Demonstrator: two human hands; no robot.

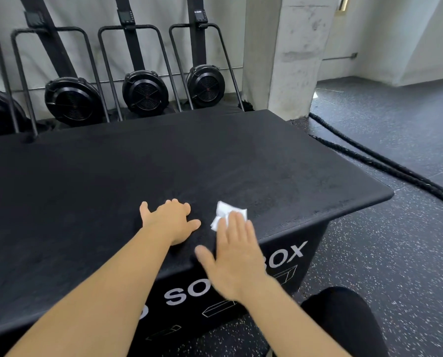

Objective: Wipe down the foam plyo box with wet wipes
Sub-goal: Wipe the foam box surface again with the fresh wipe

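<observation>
Wipe (223, 211), white and crumpled, lies on the box (138, 171) top near its front edge. The right hand (234, 258) lies flat over it, fingers straight, though blur hides how firmly it presses. The left hand (169, 220) rests spread on the box top just beside it, holding nothing. A rope (395, 173) trails on the floor beyond the box's right end.

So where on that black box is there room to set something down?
Most of the box top is bare: the far half up to the fan machines, the wide left stretch, and the right corner beyond the wipe. The near edge is crowded: the left hand rests there and the right hand presses the wipe.
</observation>
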